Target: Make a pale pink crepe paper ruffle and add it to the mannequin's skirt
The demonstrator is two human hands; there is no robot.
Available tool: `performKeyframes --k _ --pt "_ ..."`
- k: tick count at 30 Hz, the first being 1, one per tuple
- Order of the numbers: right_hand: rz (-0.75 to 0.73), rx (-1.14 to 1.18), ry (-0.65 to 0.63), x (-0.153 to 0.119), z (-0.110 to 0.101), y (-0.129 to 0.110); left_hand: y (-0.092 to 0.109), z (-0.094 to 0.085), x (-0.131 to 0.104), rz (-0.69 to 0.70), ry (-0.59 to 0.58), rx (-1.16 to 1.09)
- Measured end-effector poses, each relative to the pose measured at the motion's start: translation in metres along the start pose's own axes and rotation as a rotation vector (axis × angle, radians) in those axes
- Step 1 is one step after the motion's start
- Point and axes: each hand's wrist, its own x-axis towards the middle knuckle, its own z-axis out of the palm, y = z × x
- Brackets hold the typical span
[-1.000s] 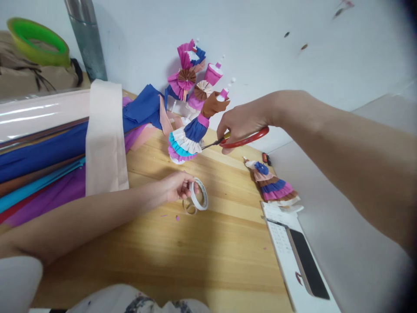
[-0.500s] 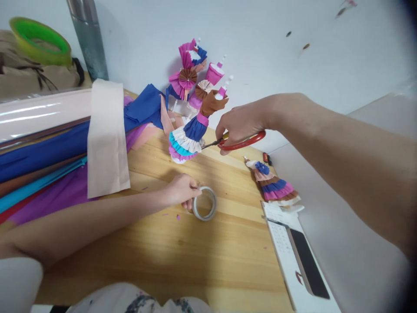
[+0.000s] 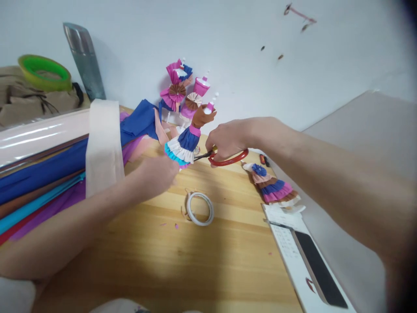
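My right hand (image 3: 224,141) is closed around red-handled scissors (image 3: 230,160), whose blades point left at the hem of a small dress form (image 3: 189,139) in blue, white and turquoise ruffles with a brown top. Just below and left of that hem is my left hand (image 3: 159,176), blurred, its fingers mostly hidden from view. A ring of white tape (image 3: 211,211) lies on the wooden table with thin curled strips at its left side.
Two decorated dress forms (image 3: 176,90) stand by the wall. Coloured paper rolls (image 3: 42,163) and a bottle (image 3: 85,65) are at left. A ruffled dress (image 3: 273,187) lies right, above a white board (image 3: 293,256) with a dark phone-like object.
My left hand has let go of the tape ring and moved up and left towards the dress hem. The ring now rests on the table. The whole view has shifted somewhat.
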Motion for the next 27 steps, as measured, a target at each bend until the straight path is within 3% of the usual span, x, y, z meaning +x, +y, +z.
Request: performKeyframes --k 4,7,14,21,27 --pt "0.001 -0.027 0.038 -0.006 0.002 -0.001 -0.006 -0.041 0.02 -0.233 0.245 0.03" --pt "-0.011 -0.035 0.085 -0.01 0.008 -0.004 -0.005 -0.053 0.04 -0.205 0.36 -0.178" --pt "0.058 -0.042 0.254 -0.018 0.028 -0.013 -0.003 -0.035 0.077 -0.09 0.58 -0.523" --pt "0.118 0.032 0.312 -0.024 0.049 -0.024 -0.019 -0.013 0.096 -0.066 0.474 -0.696" --pt "0.197 0.131 0.445 -0.02 0.076 -0.042 -0.017 -0.014 0.099 -0.097 0.497 -0.634"
